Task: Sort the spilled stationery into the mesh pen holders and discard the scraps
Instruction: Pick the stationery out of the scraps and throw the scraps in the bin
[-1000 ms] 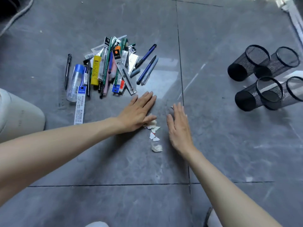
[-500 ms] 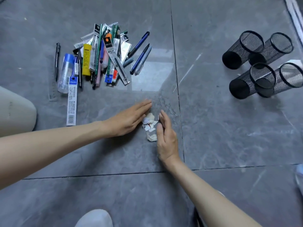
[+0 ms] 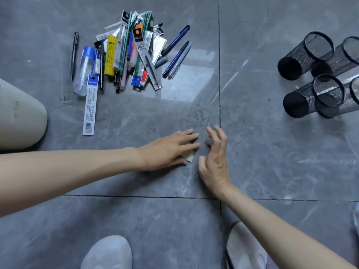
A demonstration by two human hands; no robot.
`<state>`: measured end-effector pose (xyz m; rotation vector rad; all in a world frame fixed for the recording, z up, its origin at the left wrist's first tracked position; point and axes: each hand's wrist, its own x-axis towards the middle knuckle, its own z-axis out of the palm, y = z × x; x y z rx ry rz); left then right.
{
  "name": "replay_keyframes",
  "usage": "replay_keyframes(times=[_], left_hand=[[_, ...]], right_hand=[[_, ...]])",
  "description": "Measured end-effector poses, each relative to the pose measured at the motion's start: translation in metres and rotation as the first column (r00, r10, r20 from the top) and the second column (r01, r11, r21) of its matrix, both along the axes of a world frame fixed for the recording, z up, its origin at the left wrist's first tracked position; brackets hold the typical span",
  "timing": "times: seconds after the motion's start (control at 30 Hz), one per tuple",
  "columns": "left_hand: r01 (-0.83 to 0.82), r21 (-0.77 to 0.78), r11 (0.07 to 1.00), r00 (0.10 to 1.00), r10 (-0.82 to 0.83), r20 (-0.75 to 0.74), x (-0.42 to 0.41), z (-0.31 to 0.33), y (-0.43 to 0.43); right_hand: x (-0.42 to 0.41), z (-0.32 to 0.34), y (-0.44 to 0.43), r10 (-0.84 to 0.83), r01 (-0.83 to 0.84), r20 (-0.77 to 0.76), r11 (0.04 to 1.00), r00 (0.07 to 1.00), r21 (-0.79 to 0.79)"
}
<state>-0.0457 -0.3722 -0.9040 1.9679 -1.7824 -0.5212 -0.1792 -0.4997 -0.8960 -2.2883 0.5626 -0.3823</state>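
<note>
Left hand (image 3: pixel 169 150) now covers scraps (image 3: pixel 190 157), right hand (image 3: pixel 214 164) drawn apart.

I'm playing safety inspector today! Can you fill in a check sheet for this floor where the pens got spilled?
Surface: grey tile floor, glossy, with dark grout lines.
Job's things: stationery pile of pens, packs and a clear bottle, upper left; four black mesh pen holders grouped at right, nothing seen inside; paper scraps mostly hidden under the left hand.
Clutter: nothing seen.
Hands: left hand flat, fingers straight over the scraps; right hand beside it, fingers spread and bent, holding nothing.
Cables: nothing seen.
Surroundings: pale rounded container at the left edge; two shoes at the bottom.
</note>
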Motion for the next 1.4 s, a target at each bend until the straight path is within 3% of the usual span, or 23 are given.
replay_keyframes(times=[0.23, 0.43, 0.5, 0.57, 0.63, 0.7, 0.93, 1.07, 1.17, 1.4], left_hand=[[0.078, -0.213, 0.974, 0.993, -0.057, 0.105, 0.005, -0.007, 0.005], [0.153, -0.175, 0.973, 0.985, -0.136, 0.104, 0.018, 0.004, -0.012], [0.04, -0.181, 0.983, 0.998, -0.031, 0.053, 0.019, 0.01, -0.014], [-0.215, -0.201, 0.956, 0.975, 0.2, -0.093, 0.022, 0.014, -0.013], [-0.498, -0.141, 0.856, 0.853, 0.454, -0.258, 0.03, 0.02, -0.011], [-0.584, -0.049, 0.81, 0.782, 0.545, -0.302, 0.037, 0.026, -0.006], [-0.381, 0.045, 0.923, 0.901, 0.382, -0.205, 0.022, 0.026, 0.021], [-0.324, 0.192, 0.926, 0.926, 0.352, -0.136, 0.012, 0.024, 0.022], [-0.336, 0.278, 0.9, 0.923, 0.373, -0.092, 0.008, 0.027, 0.015], [-0.267, 0.407, 0.874, 0.922, 0.354, -0.155, 0.002, 0.035, 0.007]], right_hand=[[0.0, -0.001, 0.009, 0.009, -0.008, -0.061, 1.0, 0.998, 0.012], [-0.003, -0.001, 0.006, 0.028, -0.027, -0.049, 1.0, 0.998, 0.015], [-0.001, 0.001, 0.006, 0.012, -0.011, -0.047, 0.999, 0.999, 0.032], [0.001, 0.002, 0.006, 0.013, -0.011, -0.049, 0.999, 0.999, 0.042], [0.006, 0.003, 0.006, 0.013, -0.007, -0.098, 0.999, 0.995, 0.054], [0.013, 0.007, 0.008, 0.031, -0.009, -0.233, 0.995, 0.972, 0.095], [0.044, 0.022, 0.008, 0.091, -0.059, -0.529, 0.995, 0.844, 0.076], [0.048, 0.029, 0.007, 0.167, -0.15, -0.554, 0.986, 0.816, 0.076], [0.046, 0.027, 0.009, 0.155, -0.123, -0.515, 0.988, 0.843, 0.096], [0.05, 0.034, 0.007, 0.205, -0.193, -0.575, 0.978, 0.792, 0.082]])
